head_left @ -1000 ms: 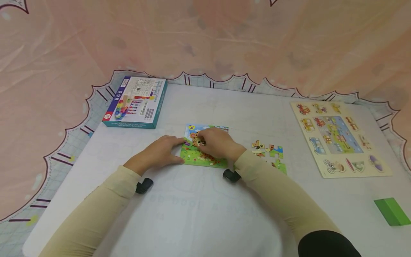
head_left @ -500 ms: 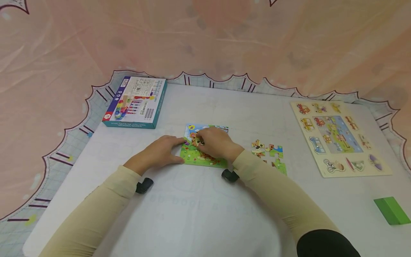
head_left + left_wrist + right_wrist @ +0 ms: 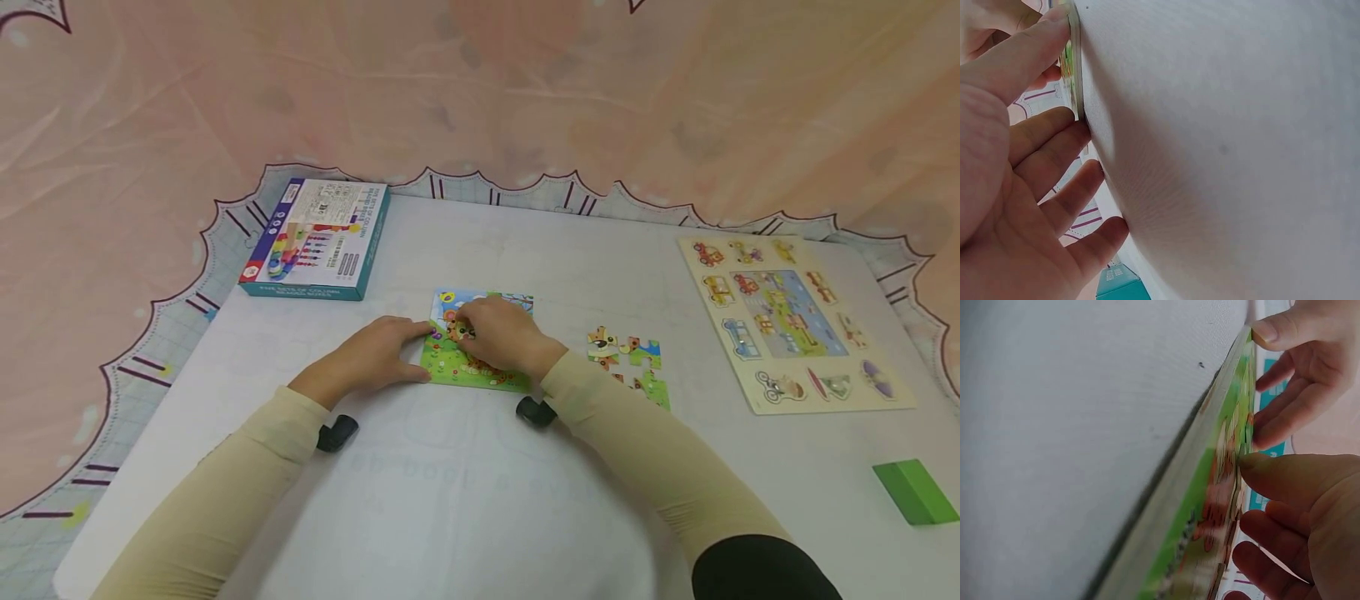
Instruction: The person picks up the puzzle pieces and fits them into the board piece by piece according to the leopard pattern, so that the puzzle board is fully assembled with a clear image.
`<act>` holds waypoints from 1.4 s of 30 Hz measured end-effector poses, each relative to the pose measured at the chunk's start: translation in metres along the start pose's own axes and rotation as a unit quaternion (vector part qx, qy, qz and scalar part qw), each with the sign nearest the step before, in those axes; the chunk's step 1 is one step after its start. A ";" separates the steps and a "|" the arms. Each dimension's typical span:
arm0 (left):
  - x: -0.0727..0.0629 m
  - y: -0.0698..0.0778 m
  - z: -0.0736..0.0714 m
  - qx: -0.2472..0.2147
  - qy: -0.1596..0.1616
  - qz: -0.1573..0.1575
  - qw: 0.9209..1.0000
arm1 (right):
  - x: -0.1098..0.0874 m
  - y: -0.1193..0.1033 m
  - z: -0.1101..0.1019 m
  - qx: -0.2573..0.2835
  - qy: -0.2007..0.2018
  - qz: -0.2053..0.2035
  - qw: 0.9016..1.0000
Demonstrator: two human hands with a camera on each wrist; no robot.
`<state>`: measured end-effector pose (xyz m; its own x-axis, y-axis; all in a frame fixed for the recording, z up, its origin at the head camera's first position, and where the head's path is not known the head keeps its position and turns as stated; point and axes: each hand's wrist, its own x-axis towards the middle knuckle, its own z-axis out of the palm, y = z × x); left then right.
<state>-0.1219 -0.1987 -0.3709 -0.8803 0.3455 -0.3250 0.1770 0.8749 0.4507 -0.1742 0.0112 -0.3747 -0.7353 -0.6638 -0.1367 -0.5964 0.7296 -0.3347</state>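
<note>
A small jigsaw puzzle board (image 3: 442, 360) with a cartoon leopard on green grass lies flat on the white table. Beside its left edge is my left hand (image 3: 372, 357), its thumb on the near corner and the fingers stretched along the side and the table. My right hand (image 3: 510, 335) is over the board's middle, thumb and curled fingers pinching a puzzle piece (image 3: 1237, 478) at the picture's surface; the palm hides much of it. Several loose puzzle pieces (image 3: 647, 352) with leopard and grass prints lie to the right, partly behind my right sleeve.
At the back left lies a flat boxed toy (image 3: 322, 237) with teal sides. A wooden picture board (image 3: 716, 333) with vehicles and animals lies on the right. Nearer the right edge is a green block (image 3: 915, 493). Patterned cloth borders the white table (image 3: 450, 517).
My right hand and forearm have shifted slightly left over the puzzle board. The left hand stays in place at the board's edge.
</note>
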 end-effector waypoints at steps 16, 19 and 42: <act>-0.001 0.000 0.000 -0.003 0.000 -0.002 1.000 | 0.001 -0.004 0.000 0.017 -0.004 0.005 1.000; 0.000 0.000 0.000 -0.001 0.000 -0.002 1.000 | 0.001 -0.003 -0.001 0.026 -0.007 0.007 1.000; 0.000 0.000 -0.001 -0.006 -0.003 -0.001 1.000 | 0.001 -0.001 -0.005 0.021 -0.019 -0.010 1.000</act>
<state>-0.1224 -0.1989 -0.3704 -0.8778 0.3454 -0.3319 0.1692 0.8718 0.4597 -0.1765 0.0106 -0.3704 -0.7103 -0.6844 -0.1646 -0.5958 0.7090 -0.3773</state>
